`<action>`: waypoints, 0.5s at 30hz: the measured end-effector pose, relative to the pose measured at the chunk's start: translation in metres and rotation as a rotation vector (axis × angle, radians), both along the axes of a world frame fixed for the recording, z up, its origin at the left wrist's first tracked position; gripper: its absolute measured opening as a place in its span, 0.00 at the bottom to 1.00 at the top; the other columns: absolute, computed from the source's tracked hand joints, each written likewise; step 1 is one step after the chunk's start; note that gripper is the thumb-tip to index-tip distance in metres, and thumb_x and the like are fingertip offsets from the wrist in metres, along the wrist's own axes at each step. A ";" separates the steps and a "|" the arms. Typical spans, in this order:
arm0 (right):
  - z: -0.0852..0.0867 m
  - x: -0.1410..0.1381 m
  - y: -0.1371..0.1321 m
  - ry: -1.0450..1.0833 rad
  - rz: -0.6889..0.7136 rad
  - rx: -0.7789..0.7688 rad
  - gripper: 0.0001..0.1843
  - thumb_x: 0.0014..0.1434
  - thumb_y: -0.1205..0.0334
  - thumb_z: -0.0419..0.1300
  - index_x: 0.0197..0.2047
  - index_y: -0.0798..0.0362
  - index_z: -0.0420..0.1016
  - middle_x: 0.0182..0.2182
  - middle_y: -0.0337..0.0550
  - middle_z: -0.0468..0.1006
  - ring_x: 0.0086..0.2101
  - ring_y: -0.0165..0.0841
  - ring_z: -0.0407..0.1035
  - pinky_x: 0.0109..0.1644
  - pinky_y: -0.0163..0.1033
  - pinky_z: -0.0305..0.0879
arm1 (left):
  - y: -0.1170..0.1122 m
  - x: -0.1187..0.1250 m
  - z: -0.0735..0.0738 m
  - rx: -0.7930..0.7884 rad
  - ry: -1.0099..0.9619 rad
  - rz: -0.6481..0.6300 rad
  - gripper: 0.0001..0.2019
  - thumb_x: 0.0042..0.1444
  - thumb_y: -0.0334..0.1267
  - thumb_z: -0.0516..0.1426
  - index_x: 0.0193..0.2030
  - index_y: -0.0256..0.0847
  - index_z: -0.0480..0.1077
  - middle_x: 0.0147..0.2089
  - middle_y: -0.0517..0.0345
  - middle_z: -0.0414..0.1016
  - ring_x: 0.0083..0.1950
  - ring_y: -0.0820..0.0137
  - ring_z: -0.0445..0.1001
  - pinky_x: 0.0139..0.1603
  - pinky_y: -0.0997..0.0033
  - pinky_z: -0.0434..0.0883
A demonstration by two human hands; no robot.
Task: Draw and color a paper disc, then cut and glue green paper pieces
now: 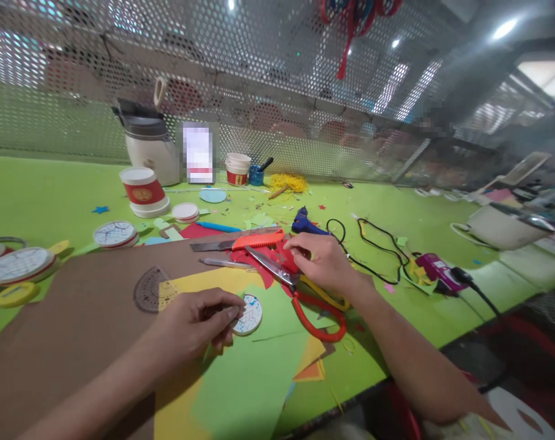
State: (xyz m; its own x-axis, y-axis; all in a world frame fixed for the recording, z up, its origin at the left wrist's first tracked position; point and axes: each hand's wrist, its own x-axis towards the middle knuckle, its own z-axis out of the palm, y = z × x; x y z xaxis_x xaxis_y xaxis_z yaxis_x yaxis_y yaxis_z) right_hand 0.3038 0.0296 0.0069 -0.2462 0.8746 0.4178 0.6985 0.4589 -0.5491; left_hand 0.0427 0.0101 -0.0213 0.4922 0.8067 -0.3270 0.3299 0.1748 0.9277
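Observation:
My left hand [208,318] pinches the edge of a small round white disc [250,316] with blue marks and dark lines, above green paper sheets [245,379]. My right hand [321,256] is over scraps of red paper [272,260], its thumb and fingertips drawn together; whether anything is between them is too small to tell. Under and beside it lie scissors [321,333] with red and yellow handles. An orange box cutter [259,239] lies just left of its fingertips, with a grey pen [227,264] below. A blue glue gun [307,221] lies behind this hand.
A clear protractor [153,290] lies on brown card [85,324]. Larger patterned lids [23,266] and a red-and-white cup [144,190] are at left. A kettle [149,146], phone [198,153] and stacked cups [238,169] stand behind. A black cord [382,229] and purple power adapter [437,273] lie right.

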 end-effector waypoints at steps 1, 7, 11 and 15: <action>0.001 -0.001 -0.002 -0.012 0.024 0.019 0.11 0.56 0.71 0.56 0.37 0.53 0.80 0.36 0.45 0.82 0.38 0.35 0.74 0.47 0.38 0.66 | 0.000 0.000 0.001 -0.006 -0.003 0.005 0.19 0.54 0.53 0.59 0.39 0.37 0.76 0.22 0.56 0.75 0.22 0.69 0.70 0.25 0.71 0.66; -0.003 0.007 0.006 0.033 -0.035 0.070 0.11 0.57 0.69 0.56 0.38 0.53 0.80 0.36 0.46 0.82 0.36 0.35 0.74 0.45 0.38 0.67 | 0.000 0.002 0.002 0.017 0.000 0.017 0.19 0.52 0.53 0.59 0.39 0.37 0.76 0.22 0.56 0.76 0.22 0.69 0.71 0.23 0.72 0.65; -0.019 0.019 0.028 0.105 -0.149 -0.012 0.12 0.58 0.67 0.54 0.38 0.56 0.79 0.33 0.45 0.82 0.31 0.33 0.74 0.37 0.36 0.69 | 0.000 0.001 0.003 0.012 -0.005 -0.003 0.19 0.53 0.53 0.59 0.39 0.37 0.77 0.22 0.55 0.76 0.23 0.69 0.71 0.25 0.71 0.66; -0.029 0.027 0.041 0.110 -0.229 -0.113 0.12 0.58 0.67 0.54 0.41 0.59 0.77 0.30 0.45 0.81 0.29 0.32 0.74 0.33 0.34 0.69 | 0.000 0.002 0.004 0.014 -0.010 0.006 0.19 0.52 0.53 0.60 0.39 0.37 0.77 0.22 0.55 0.76 0.22 0.69 0.71 0.25 0.72 0.66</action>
